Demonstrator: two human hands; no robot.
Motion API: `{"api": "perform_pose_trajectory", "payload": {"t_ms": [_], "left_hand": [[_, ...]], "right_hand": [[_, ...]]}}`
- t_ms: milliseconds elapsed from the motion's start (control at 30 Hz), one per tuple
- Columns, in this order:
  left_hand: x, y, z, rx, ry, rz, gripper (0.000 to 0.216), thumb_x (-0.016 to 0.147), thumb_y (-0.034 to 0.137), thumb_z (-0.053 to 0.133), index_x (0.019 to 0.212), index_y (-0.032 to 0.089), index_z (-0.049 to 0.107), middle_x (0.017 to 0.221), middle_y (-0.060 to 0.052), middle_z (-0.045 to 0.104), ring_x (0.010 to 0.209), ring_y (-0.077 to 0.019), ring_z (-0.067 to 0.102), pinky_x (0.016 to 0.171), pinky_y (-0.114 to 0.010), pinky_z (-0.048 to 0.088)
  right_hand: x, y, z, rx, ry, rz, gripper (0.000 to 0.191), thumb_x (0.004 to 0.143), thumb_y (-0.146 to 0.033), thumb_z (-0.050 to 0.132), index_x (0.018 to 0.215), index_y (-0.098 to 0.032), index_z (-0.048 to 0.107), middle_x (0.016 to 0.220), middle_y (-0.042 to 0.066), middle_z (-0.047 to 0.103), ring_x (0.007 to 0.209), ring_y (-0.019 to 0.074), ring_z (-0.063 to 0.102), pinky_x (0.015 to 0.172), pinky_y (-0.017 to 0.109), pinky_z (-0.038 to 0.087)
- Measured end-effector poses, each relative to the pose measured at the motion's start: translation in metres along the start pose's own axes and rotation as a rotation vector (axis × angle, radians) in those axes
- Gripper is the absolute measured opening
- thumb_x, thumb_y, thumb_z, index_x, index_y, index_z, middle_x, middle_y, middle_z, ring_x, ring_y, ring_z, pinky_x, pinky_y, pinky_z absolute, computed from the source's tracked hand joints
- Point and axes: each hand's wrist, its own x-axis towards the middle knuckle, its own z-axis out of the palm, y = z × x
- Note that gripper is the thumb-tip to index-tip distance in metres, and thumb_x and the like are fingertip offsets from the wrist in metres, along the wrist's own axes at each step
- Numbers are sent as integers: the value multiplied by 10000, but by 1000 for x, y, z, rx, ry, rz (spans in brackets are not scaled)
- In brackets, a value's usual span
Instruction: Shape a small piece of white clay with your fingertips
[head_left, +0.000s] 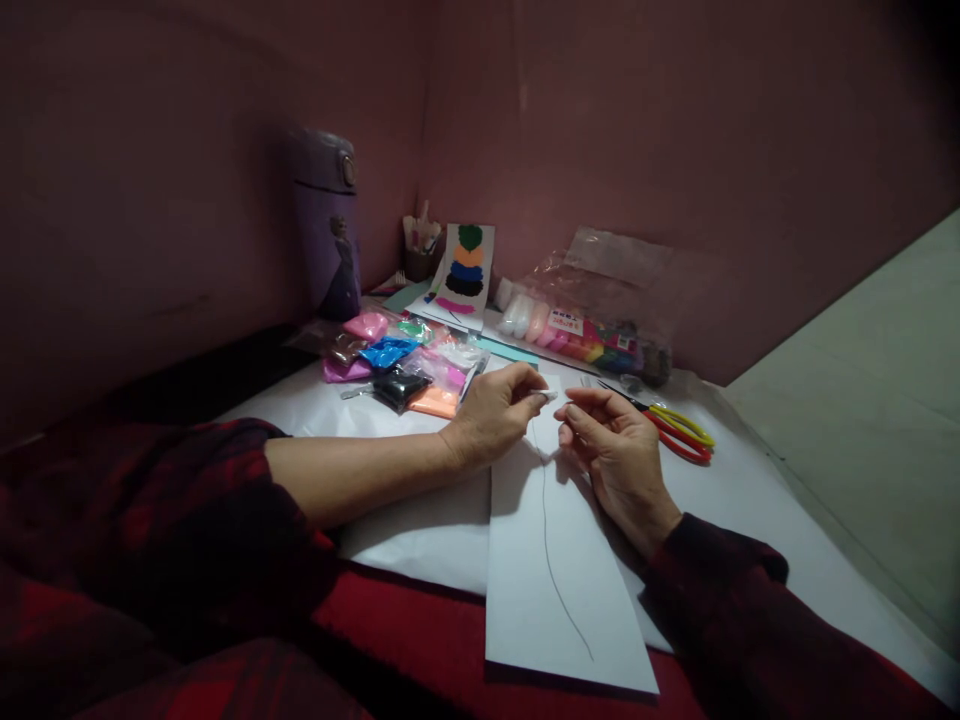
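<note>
Paper [521,580] with curved line [545,530], left hand [496,412] pinching white scrap [548,394] — right hand [619,450] beside, grip unclear

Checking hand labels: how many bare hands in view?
2: left hand pinching a small white piece above the long white paper sheet; right hand just beside it, on the right. None seem hidden.

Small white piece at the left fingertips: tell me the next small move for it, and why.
Probably bring the right hand in to take the free end of the small white piece: the left hand pinches it, its end sticks out toward the right fingertips, and those appear close by but not touching it.
</note>
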Motion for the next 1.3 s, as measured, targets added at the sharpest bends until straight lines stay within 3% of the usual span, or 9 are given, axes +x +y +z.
{"api": "perform_pose_trajectory", "payload": {"t_ms": [167,333,500,867,1133,1300], "left_hand": [[-1,-2,2,44,-126,0,33,769,169,601,787,141,603,641,22,575,575,-72,513,562,-198,405],[1,-1,1,-55,-55,-38,124,819,261,584,811,137,586,631,21,566,530,-60,498,520,-188,390],[1,1,0,-60,-63,-78,157,835,287,571,813,132,577,636,25,563,486,-44,469,498,-181,377],[2,-5,0,-4,-64,-33,89,800,223,590,793,135,596,638,16,586,540,-64,511,543,-191,408],[1,-4,2,21,-99,-103,39,766,178,601,777,142,593,646,9,601,598,-88,549,562,-202,420],[1,-3,0,12,-67,-52,56,790,195,586,794,140,595,641,14,588,565,-76,525,562,-204,418]], "right_hand": [[0,2,-1,-1,-17,-11,237,678,-201,778,868,-158,643,592,-33,621,443,76,537,358,162,391],[-1,-1,0,29,-5,14,243,675,-209,776,864,-159,632,688,2,666,458,76,545,322,142,343],[1,-4,0,107,26,76,266,654,-183,778,856,-154,608,676,18,680,413,67,522,305,132,331],[4,-3,-3,134,57,115,281,632,-148,773,851,-150,597,693,53,715,389,64,516,292,119,315],[4,-4,-3,138,39,124,286,628,-149,778,848,-142,597,674,51,710,366,54,494,289,118,306],[4,-4,-3,145,49,129,293,626,-145,781,850,-139,592,692,65,721,373,54,501,299,118,319]]}}
